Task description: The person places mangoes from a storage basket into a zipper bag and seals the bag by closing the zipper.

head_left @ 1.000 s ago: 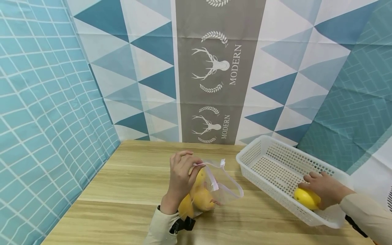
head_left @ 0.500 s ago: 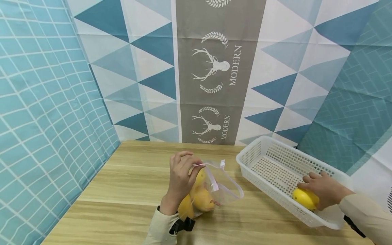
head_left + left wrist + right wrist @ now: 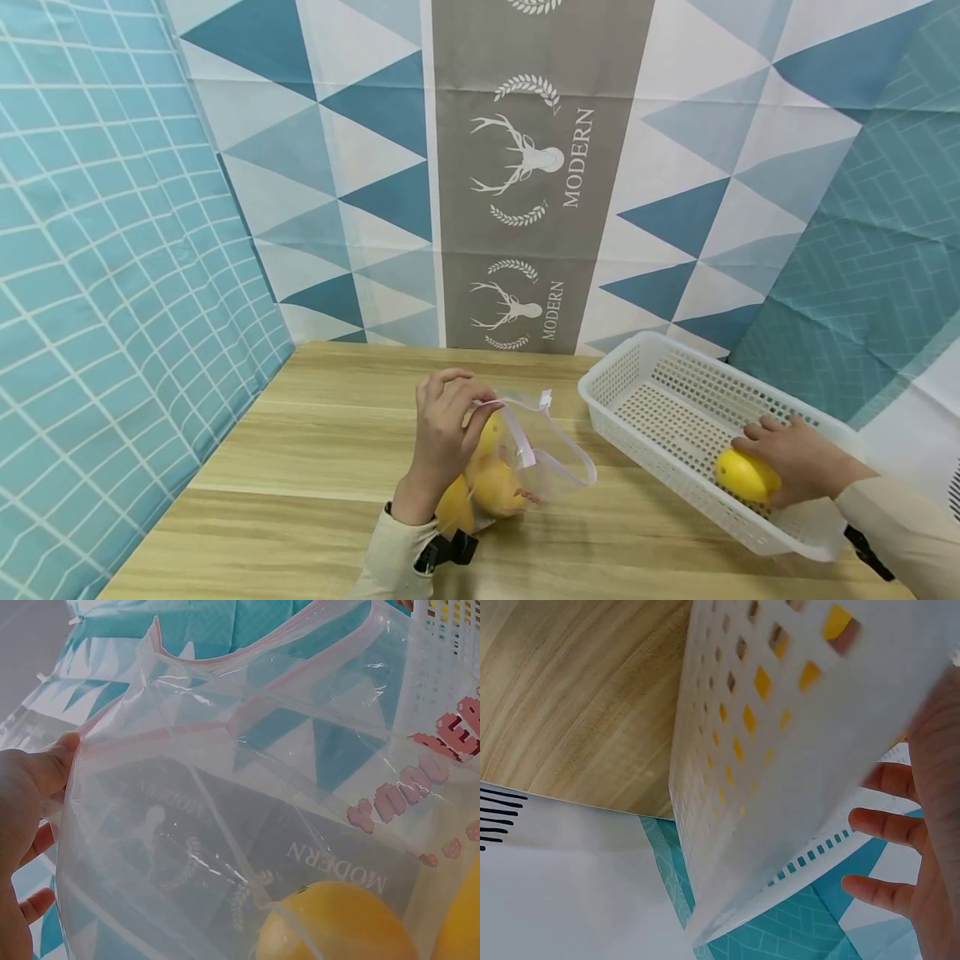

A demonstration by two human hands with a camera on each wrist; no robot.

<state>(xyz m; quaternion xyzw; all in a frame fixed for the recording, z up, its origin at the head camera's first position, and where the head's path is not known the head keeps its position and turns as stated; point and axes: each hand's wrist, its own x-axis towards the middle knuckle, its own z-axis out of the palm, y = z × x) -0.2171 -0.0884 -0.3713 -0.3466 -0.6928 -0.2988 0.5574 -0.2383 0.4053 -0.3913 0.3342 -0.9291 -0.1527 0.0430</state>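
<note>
In the head view my left hand [image 3: 447, 429] pinches the rim of a clear zip bag [image 3: 564, 467] between thumb and fingers. Its mouth gapes toward the right. Several yellow fruits [image 3: 495, 487] lie inside; one round yellow fruit [image 3: 334, 922] with a small green stem spot shows through the film in the left wrist view. At the right, my right hand [image 3: 806, 462] reaches into a white perforated basket [image 3: 637, 437] and holds a yellow oval fruit [image 3: 746, 475]. In the right wrist view the basket wall [image 3: 795, 765] hides most of that fruit, and several fingers [image 3: 885, 825] are spread.
Bag and basket stand on a wooden table [image 3: 315, 467]. Behind rises a patterned cloth backdrop [image 3: 517, 183], with a blue checked cloth [image 3: 112, 292] along the left. The basket's near long wall stands between the bag and the right hand.
The right hand and the yellow fruit in the basket have shifted slightly left and up. The left hand and the bag have stayed in place.
</note>
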